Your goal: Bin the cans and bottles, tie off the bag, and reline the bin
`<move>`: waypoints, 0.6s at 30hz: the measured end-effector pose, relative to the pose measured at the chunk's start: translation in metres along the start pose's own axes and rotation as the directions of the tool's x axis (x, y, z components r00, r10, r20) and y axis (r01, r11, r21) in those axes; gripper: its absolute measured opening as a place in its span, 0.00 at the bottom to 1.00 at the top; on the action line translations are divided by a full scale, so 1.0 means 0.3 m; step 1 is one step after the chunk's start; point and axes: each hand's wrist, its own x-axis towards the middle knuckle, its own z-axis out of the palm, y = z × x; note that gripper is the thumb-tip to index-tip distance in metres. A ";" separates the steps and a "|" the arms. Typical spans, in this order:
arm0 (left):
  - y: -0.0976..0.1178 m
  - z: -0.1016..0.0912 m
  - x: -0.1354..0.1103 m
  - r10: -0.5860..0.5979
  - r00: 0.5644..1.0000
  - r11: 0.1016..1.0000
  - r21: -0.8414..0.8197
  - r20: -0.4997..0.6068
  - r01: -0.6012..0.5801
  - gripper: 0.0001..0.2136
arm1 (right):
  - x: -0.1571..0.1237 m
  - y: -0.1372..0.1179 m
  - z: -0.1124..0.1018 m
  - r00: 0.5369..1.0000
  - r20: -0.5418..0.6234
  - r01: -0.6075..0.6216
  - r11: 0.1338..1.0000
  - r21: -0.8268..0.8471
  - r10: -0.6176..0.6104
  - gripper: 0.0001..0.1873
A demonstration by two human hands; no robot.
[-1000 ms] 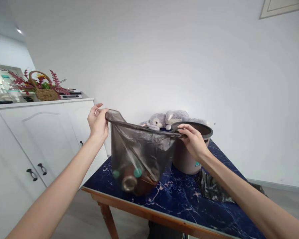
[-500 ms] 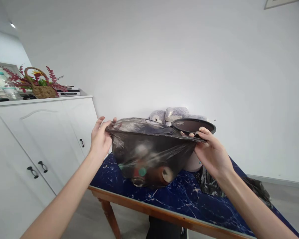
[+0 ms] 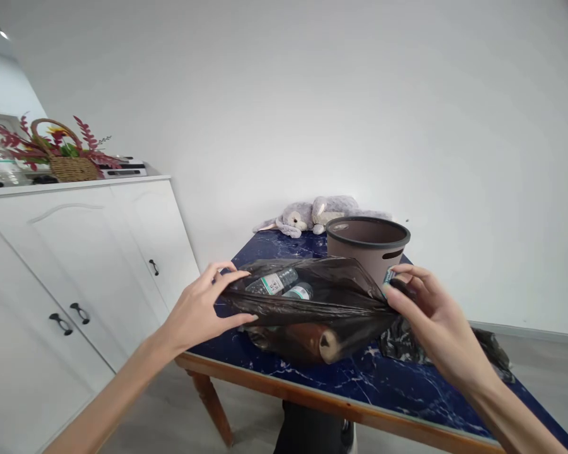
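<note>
A thin black plastic bag (image 3: 284,310) stretches between my hands above the table's front edge, its mouth open towards me. Inside lie two plastic bottles (image 3: 274,282) with green-and-white labels. A brown cylindrical thing with a pale round end (image 3: 328,347) shows through the front wall. My left hand (image 3: 208,306) holds the bag's left end, thumb in front and fingers at the back rim, with a wide gap between their tips. My right hand (image 3: 423,306) pinches the right end of the rim between thumb and fingers.
A grey-brown waste bin (image 3: 350,254) with a dark rim stands behind the bag on the blue marbled table (image 3: 322,384). Grey plush toys (image 3: 336,209) lie against the wall. More black plastic (image 3: 400,340) lies at right. White cabinets (image 3: 89,252) with a flower basket (image 3: 73,168) stand at left.
The bag has come down and its mouth has opened, so bottles inside now show. My left hand has moved right and lower, its fingers spreading. My right hand has also dropped slightly.
</note>
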 end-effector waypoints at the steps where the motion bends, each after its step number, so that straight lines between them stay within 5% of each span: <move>1: 0.001 -0.005 -0.007 0.058 0.997 0.995 0.073 0.049 -0.061 0.25 | -0.009 0.001 -0.009 0.998 0.031 0.053 0.991 -0.120 -0.049 0.24; 6: -0.020 -0.026 -0.025 0.195 0.965 0.968 0.124 0.177 -0.219 0.06 | -0.042 0.027 -0.055 0.937 0.298 0.328 0.745 -0.581 -0.180 0.38; 10: -0.054 -0.033 -0.052 0.146 0.986 0.989 -0.006 0.076 -0.146 0.06 | -0.048 0.063 -0.078 0.885 0.441 0.431 0.614 -0.662 -0.146 0.23; 12: -0.076 -0.014 -0.076 0.048 0.999 0.992 -0.121 0.008 -0.046 0.07 | -0.047 0.072 -0.077 0.867 0.486 0.440 0.631 -0.639 -0.112 0.10; 15: -0.111 0.067 -0.124 -0.181 0.971 0.911 -0.399 -0.155 0.107 0.05 | -0.049 0.079 -0.062 0.886 0.462 0.349 0.715 -0.606 -0.040 0.10; 18: -0.133 0.191 -0.166 -0.397 0.904 0.783 -0.572 -0.158 0.244 0.28 | -0.059 0.086 -0.046 0.922 0.386 0.247 0.767 -0.592 0.001 0.10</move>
